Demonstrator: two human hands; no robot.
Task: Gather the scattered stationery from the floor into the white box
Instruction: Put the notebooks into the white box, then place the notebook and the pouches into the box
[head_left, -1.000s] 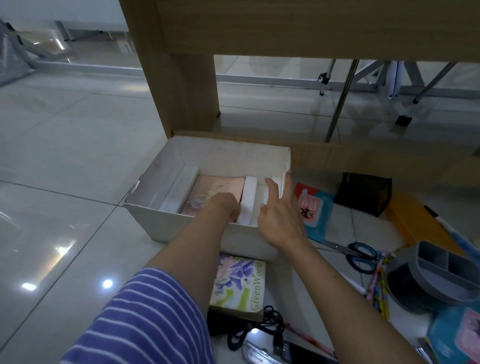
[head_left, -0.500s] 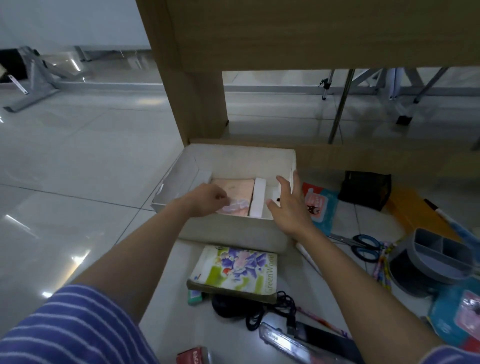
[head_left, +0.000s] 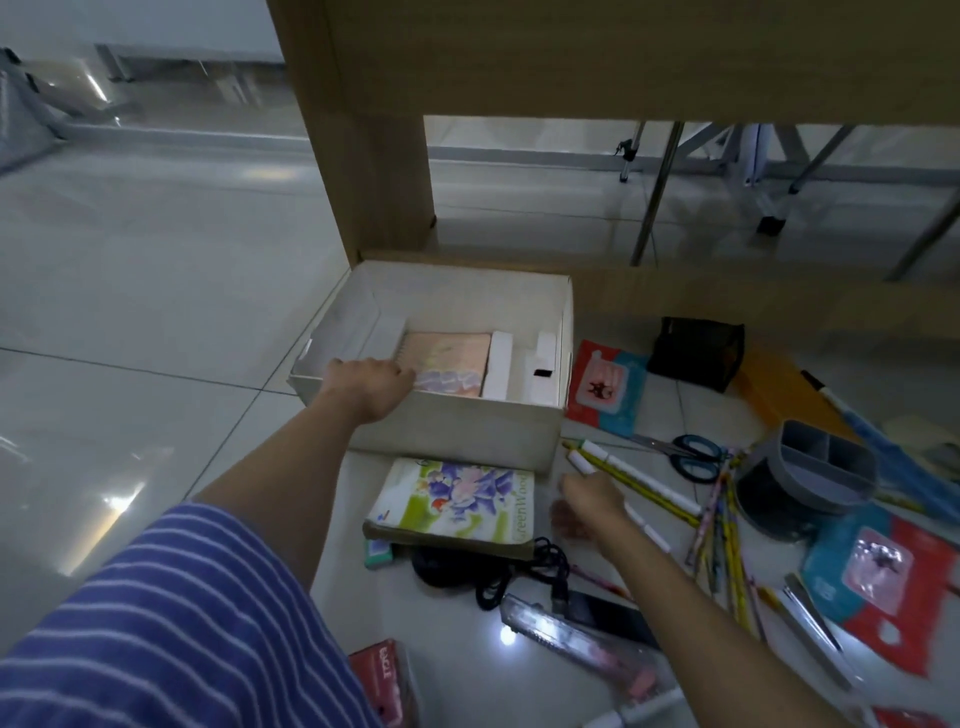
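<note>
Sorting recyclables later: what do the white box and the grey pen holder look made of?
The white box looks like matte cardboard: thin flat walls, folded flaps inside, slightly scuffed and without shine. The grey pen holder looks like moulded plastic: smooth, even colour, rounded body with thin built-in dividers. Neither is certain from the look alone.

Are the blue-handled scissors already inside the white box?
No, the blue-handled scissors lie on the tiled floor to the right of the white cardboard box, outside it.
</note>
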